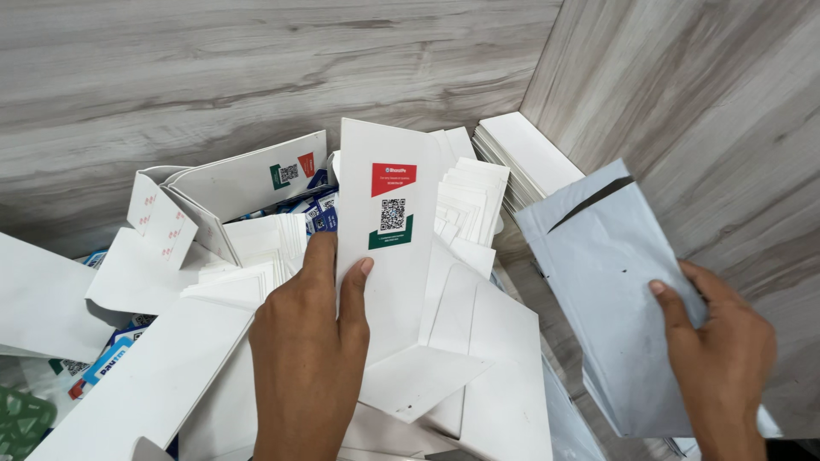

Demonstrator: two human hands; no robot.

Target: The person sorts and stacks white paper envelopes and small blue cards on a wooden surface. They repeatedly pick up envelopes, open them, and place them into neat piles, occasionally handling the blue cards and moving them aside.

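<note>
Grey wood-grain walls behind cluttered desk [547, 333] | pile of white card sleeves [478, 376] | right hand [722, 354] pinches limp, light grey mailer bag [611, 299] at its edge | left hand [312, 358] grips stiff, thin white card [384, 248], thumb on its face

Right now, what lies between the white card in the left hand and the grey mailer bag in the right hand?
In the head view, folded white card pieces lie between the white card and the grey mailer bag.

- stack of white flat cards [530, 154] at 1 o'clock, against grey wood-grain wall [256, 68]
- open white box [231, 183] at 10 o'clock
- blue sticker packs [318, 213] centre, behind white card piles [470, 201]
- green mesh piece [21, 423] at 8 o'clock
</note>
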